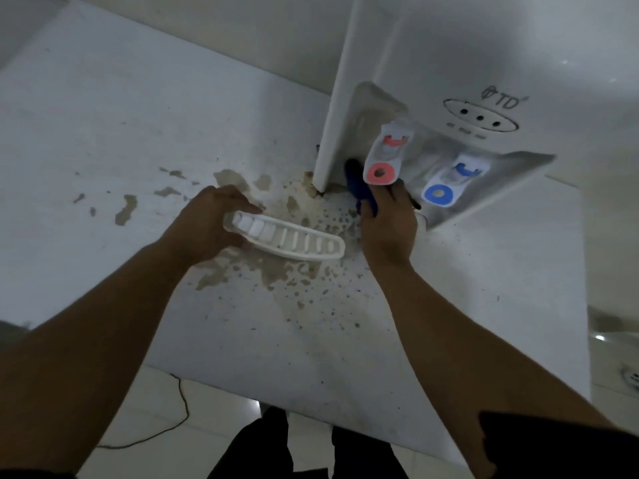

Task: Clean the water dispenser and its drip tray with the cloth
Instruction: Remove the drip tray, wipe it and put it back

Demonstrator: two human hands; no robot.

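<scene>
Two bare hands are seen at work over a stained white desk point(103, 140), on which a white water dispenser point(449, 63) stands at the upper right. The slatted white drip tray point(287, 240) is gripped at its left end by the left hand point(207, 224), fingers closed around its edge, and is held tilted just above the desk, clear of the dispenser. A dark blue cloth point(361, 190) is clutched in the right hand point(389, 229) and is pressed into the recess at the dispenser's base, directly beneath the red tap point(385, 157). The blue tap point(449, 184) is seen just beside it to the right, and three dark dots are ringed on the panel above. Brown splashes and specks point(276, 278) are spread across the desk between and below the two hands. A thin cable point(173, 409) is seen trailing over the tiled floor point(221, 423) under the desk's near edge.
</scene>
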